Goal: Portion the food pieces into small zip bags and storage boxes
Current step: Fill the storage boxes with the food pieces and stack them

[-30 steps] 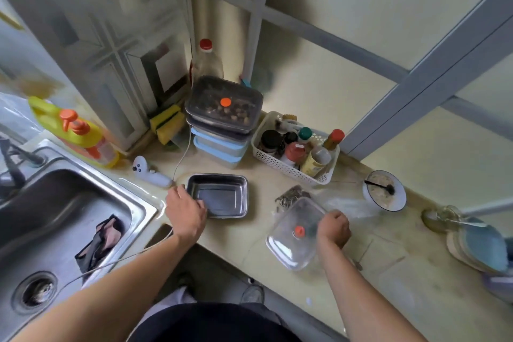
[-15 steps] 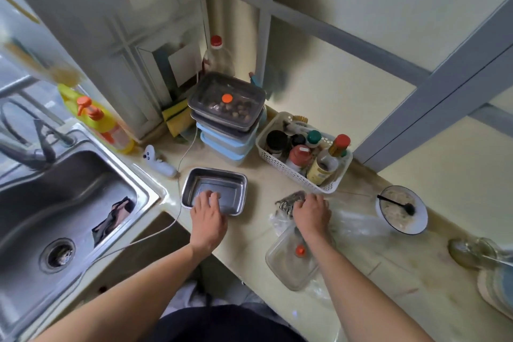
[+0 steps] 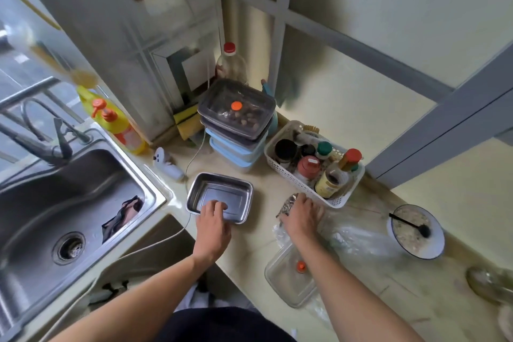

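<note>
- On the pale countertop (image 3: 249,244), a shallow rectangular steel tray (image 3: 220,197) is the landmark; its long axis runs left to right, open side up, and it looks empty.
- Over the tray's near rim the person's left hand (image 3: 213,226) rests, fingers laid fairly straight inside the tray, touching its floor; nothing is pinched.
- To the tray's right, the right hand (image 3: 301,216) lies on a crinkled silver-grey foil packet (image 3: 287,204), fingers bent over it; whether they truly grip it I cannot tell.
- Under that hand, crumpled clear plastic bags (image 3: 347,239) spread further right of the tray.
- Nearer the person, right of the tray, a clear rectangular lid (image 3: 288,277) with an orange knob lies flat, its long axis slanted.
- Behind the tray stands a stack of storage boxes (image 3: 236,130); the top one, lidded, shows brown food pieces (image 3: 244,116).
- Right of that stack, a white basket (image 3: 288,175) holds seasoning bottles.
- Left of the tray is a steel sink (image 3: 69,203).
- Far right of the tray, a white bowl (image 3: 415,230) holds a dark spoon.
</note>
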The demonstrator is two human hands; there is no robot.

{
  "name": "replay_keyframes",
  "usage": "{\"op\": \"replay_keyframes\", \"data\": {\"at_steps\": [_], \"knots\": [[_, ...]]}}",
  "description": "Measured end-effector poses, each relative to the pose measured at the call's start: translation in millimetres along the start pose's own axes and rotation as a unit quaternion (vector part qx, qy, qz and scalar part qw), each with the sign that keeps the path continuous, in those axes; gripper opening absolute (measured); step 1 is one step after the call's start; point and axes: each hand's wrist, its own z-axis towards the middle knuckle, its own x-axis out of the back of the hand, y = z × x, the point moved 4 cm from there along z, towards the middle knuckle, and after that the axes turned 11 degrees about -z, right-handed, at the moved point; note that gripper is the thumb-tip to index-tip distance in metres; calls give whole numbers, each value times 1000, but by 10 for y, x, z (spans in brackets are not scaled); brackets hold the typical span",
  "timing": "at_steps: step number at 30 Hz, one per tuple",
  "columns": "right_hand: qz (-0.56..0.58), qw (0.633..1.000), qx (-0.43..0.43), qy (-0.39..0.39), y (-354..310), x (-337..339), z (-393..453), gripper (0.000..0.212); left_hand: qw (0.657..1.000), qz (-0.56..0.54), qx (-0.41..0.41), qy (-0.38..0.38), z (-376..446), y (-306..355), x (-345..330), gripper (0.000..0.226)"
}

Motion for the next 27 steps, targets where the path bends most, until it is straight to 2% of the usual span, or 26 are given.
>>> {"op": "replay_keyframes", "data": {"at_steps": [4, 7, 9, 10, 13, 14, 16, 18, 21, 23, 25, 27], "knots": [[-3, 997, 71, 41, -104, 162, 20, 71, 998, -57, -36, -15, 78, 160, -24, 39], [-29, 982, 172, 73, -261, 325, -8, 63, 971, -225, 40, -66, 189, 358, -35, 31], [-43, 966, 245, 70, -425, 420, -70, 61, 928, -341, 116, -93, 301, 464, -38, 37], [-42, 959, 272, 69, -510, 465, -106, 60, 895, -402, 157, -110, 357, 513, -55, 41], [-9, 941, 330, 75, -724, 546, -197, 60, 762, -568, 259, -171, 456, 683, -58, 36], [-2, 936, 343, 80, -769, 574, -225, 61, 736, -588, 285, -177, 476, 719, -26, 34], [6, 923, 370, 108, -826, 623, -273, 60, 716, -591, 328, -176, 485, 670, 8, 32], [20, 903, 394, 173, -868, 694, -337, 52, 703, -586, 355, -191, 471, 577, 41, 37], [87, 894, 386, 208, -948, 716, -415, 51, 642, -627, 380, -224, 456, 438, 9, 54], [157, 902, 370, 158, -1038, 657, -429, 59, 604, -647, 384, -264, 383, 453, 50, 60], [264, 903, 333, 57, -1131, 595, -422, 68, 591, -650, 384, -284, 314, 474, 113, 59], [372, 886, 274, -41, -1222, 552, -431, 73, 585, -649, 390, -291, 254, 440, 160, 59]]}}
